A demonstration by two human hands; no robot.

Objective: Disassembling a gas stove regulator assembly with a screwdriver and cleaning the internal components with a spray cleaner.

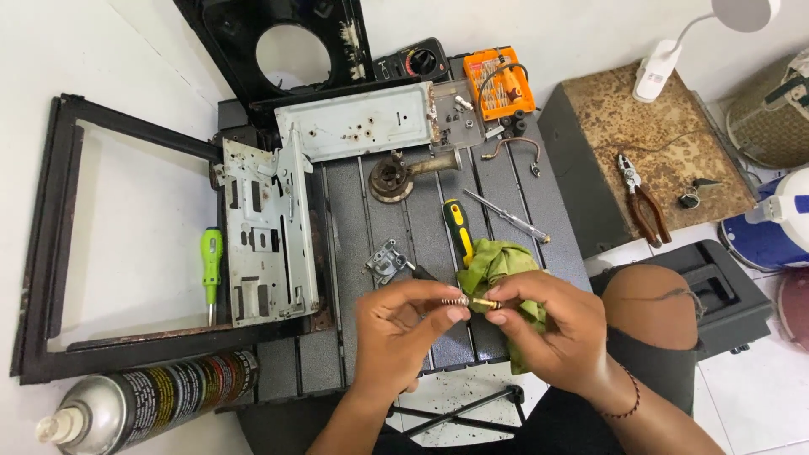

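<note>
Nearest the camera, one spray can (143,400) lies on its side at the front left corner of the bench (497,194), its nozzle toward the lower left. Just above the bench's front edge the left hand (400,333) and the right hand (552,324) meet. The left hand's fingertips are pinched together on one small spring (455,298); the right hand's thumb and forefinger are clamped on one short brass fitting (486,302), which touches the spring end to end. One green cloth (497,265) is bunched under the right hand. Just beyond lie one small grey metal part (386,261) and one yellow-and-black screwdriver (458,229), with one slim steel tool (506,216) beside it. Left of the bench, one green screwdriver (211,270) rests inside one black frame (50,244). One perforated metal bracket (265,232) fills the bench's left side, so open room is only in the middle strip. Farther back sit one burner (396,179), one grey panel (358,122) and one orange bit case (499,82). On a rusty stand (674,160) to the right lies one pair of pliers (642,198).
</note>
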